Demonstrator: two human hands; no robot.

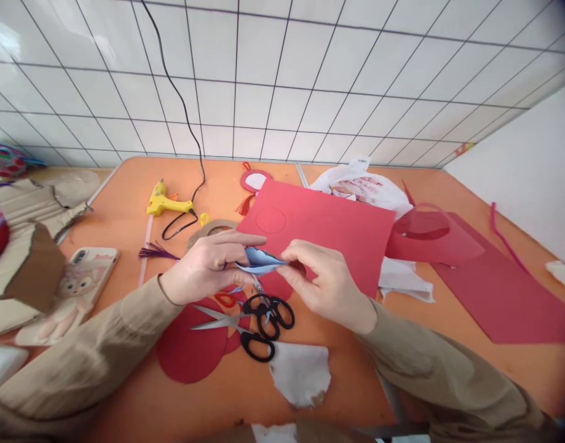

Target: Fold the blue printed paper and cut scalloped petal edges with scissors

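Note:
My left hand (213, 264) grips one side of a small light-blue folded piece (260, 261), which looks like paper or felt. At its other end, my right hand (316, 277) pinches the edge between thumb and fingers. The piece gapes in the middle, showing a darker inside. Just below my hands lie two pairs of black-handled scissors, one pair (259, 346) with its blades spread and another (282, 312) partly overlapping it. Blue scraps lie beside the blades. A round red paper piece (192, 344) sits under the open scissors.
A large red sheet (328, 227) spreads behind my hands. The yellow glue gun (169, 203) with its black cord stands back left. A phone (86, 280) and cardboard (33, 271) are at left. A white plastic bag (365, 187) rests at the back; a white scrap (300, 372) lies in front.

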